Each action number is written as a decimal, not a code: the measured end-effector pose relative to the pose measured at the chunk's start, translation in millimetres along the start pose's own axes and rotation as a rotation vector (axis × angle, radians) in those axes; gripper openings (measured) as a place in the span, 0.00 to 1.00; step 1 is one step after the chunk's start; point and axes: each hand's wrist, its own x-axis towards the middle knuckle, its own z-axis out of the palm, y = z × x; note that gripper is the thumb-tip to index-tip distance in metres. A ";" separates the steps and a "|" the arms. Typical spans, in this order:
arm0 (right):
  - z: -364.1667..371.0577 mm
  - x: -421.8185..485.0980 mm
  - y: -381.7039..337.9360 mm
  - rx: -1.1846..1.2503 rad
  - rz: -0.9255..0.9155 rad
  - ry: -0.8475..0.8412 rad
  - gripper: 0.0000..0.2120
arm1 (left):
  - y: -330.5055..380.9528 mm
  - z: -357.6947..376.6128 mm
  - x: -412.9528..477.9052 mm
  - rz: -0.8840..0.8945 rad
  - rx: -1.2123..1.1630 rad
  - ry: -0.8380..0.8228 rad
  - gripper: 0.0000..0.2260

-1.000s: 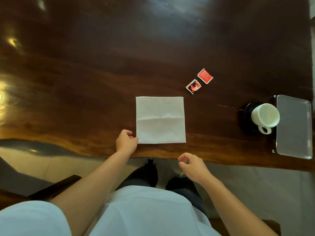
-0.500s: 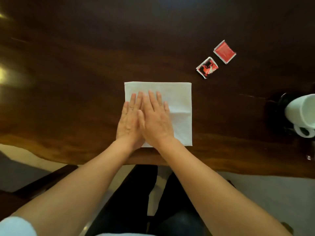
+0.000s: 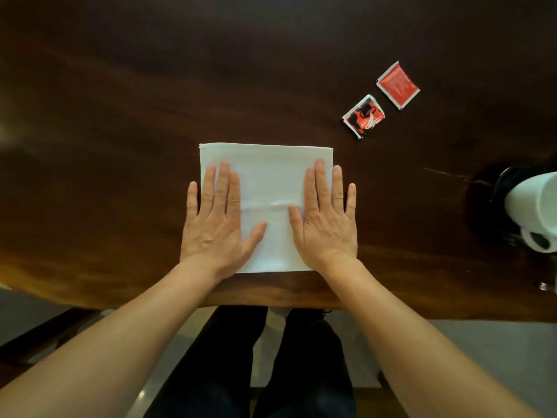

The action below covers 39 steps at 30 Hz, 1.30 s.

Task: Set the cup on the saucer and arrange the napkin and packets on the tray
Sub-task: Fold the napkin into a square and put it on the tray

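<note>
A white square napkin (image 3: 268,176) lies flat on the dark wooden table near its front edge. My left hand (image 3: 215,224) presses palm down on the napkin's left side, fingers spread. My right hand (image 3: 324,220) lies flat on its right side the same way. Two small packets rest beyond the napkin to the right: a red and black one (image 3: 363,116) and a plain red one (image 3: 398,85). At the right edge a white cup (image 3: 533,203) stands on a black saucer (image 3: 500,182), partly cut off by the frame. The tray is almost fully out of view.
The dark wooden table (image 3: 120,131) fills the upper view, and its front edge (image 3: 271,297) runs just below my wrists. My dark trousers and a pale floor show below the edge.
My hands went from the napkin's near edge onto its middle, side by side, then slid apart to its left and right sides. The view has moved closer, and the tray has left the frame.
</note>
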 end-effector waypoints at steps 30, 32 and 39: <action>-115.4 78.5 -12.2 0.097 0.031 -0.319 0.39 | -14.1 -103.9 83.7 -0.122 -0.152 -0.223 0.29; -120.2 75.4 -13.9 0.065 0.000 -0.318 0.25 | -11.1 -111.4 84.7 -0.099 -0.191 -0.249 0.18; -197.7 51.5 -4.4 0.181 -0.073 -0.098 0.03 | -14.5 -176.8 77.0 0.001 -0.285 -0.043 0.07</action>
